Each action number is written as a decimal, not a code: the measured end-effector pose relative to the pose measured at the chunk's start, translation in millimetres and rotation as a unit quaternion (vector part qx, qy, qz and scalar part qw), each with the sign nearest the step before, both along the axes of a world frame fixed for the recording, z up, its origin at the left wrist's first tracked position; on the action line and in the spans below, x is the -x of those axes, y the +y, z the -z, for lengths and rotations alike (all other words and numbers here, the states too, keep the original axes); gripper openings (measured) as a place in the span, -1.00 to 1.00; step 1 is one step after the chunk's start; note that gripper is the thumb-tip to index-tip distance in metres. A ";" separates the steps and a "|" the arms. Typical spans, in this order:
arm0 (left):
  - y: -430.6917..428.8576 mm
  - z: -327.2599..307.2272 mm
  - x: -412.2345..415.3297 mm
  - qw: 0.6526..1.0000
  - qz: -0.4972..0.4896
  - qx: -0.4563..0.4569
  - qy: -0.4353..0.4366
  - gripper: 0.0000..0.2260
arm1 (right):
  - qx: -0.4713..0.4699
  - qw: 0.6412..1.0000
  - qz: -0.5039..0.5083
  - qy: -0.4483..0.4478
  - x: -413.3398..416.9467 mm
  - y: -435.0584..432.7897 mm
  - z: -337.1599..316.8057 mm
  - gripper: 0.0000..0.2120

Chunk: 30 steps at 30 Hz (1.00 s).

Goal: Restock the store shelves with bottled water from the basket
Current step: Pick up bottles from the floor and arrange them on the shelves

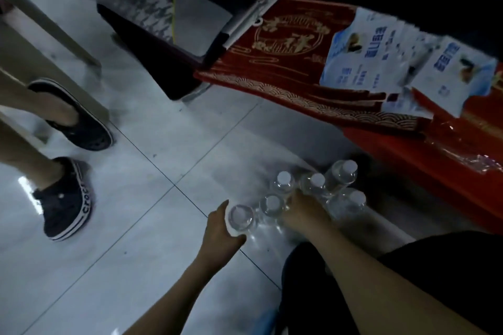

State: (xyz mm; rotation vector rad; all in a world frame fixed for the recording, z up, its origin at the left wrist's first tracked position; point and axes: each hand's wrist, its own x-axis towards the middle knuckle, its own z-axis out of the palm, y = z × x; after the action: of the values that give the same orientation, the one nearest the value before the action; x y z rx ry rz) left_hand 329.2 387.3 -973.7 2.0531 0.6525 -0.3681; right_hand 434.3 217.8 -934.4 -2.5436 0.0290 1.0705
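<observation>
Several clear water bottles with white caps (pixel 315 193) stand close together on the tiled floor, low in the view and right of centre. My left hand (pixel 221 231) grips the nearest bottle (pixel 241 217) at the group's left end, thumb and fingers curled round its shoulder. My right hand (pixel 306 212) reaches into the middle of the group, its fingers hidden among the bottles. No basket or shelf shows.
Another person's legs in dark clogs (pixel 68 193) stand at the left on the pale tiles (pixel 163 144). A red patterned mat (pixel 299 68) with white-and-blue packets (pixel 381 62) lies beyond the bottles. A dark box-like object (pixel 152 35) sits behind, and a beige furniture leg (pixel 54 27) crosses the upper left.
</observation>
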 end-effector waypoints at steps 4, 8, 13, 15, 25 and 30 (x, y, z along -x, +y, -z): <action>-4.8 41.3 11.7 0.993 -0.082 0.082 0.010 -0.21 | -0.037 0.998 0.011 0.049 -0.3 -4.9 25.7 -0.21; -9.4 64.9 8.9 0.985 -0.126 0.114 -0.002 -0.24 | -0.040 0.999 0.029 0.022 -6.1 8.0 48.8 -0.35; -5.4 79.4 -4.3 0.988 -0.119 0.097 0.019 -0.29 | -0.041 0.998 0.006 -0.042 -4.3 15.1 65.9 -0.39; -2.5 80.6 -9.5 0.992 -0.102 0.074 0.021 -0.33 | -0.036 0.997 -0.048 -0.050 2.9 13.2 68.5 -0.28; -1.4 85.5 -11.7 0.991 -0.107 0.085 -0.001 -0.35 | -0.007 0.991 -0.090 -0.097 10.2 18.3 67.4 -0.30; 5.8 74.1 2.5 0.980 -0.134 0.149 -0.009 -0.38 | 0.003 0.981 -0.155 -0.119 14.9 18.8 51.6 -0.31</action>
State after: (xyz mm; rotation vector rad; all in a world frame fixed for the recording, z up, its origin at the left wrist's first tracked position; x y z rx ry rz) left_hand 326.7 393.1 -1047.8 1.6584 0.8019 -0.2706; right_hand 419.4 236.6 -986.0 -2.7238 -0.4410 0.8610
